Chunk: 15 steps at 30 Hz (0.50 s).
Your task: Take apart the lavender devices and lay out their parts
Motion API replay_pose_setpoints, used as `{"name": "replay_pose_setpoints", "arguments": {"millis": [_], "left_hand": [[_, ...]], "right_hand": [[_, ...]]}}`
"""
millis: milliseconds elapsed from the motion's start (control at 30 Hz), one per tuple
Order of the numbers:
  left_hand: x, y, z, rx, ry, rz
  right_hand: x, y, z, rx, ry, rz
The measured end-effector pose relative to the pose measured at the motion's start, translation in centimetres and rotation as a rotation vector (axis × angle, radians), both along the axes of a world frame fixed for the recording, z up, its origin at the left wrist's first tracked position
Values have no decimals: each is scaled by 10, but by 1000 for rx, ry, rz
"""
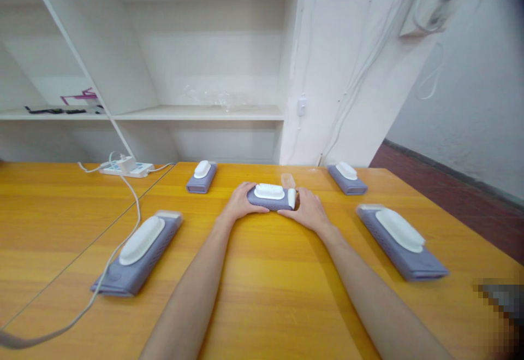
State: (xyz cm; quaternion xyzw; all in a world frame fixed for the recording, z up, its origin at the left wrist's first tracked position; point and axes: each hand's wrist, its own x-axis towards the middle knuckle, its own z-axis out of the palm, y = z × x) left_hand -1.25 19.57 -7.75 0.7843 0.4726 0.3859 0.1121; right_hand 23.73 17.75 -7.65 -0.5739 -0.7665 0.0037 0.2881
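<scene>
White shelving and a cabled wall back a glossy orange wooden worktop (262, 294) carrying four more grey-and-white units and a white power strip (126, 169). Head view: left hand (239, 201) and right hand (308, 210) clasp the ends of the small grey plastic block with ribbed white top (269, 196) at centre-far, flat on the worktop. Likely light, rigid and smooth, so best held by its short ends.
</scene>
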Motion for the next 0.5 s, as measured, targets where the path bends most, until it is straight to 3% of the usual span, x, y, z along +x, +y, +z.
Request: {"name": "replay_pose_setpoints", "arguments": {"millis": [500], "left_hand": [[3,-1,0,5,-30,81]], "right_hand": [[8,13,-12,-104,307,50]]}}
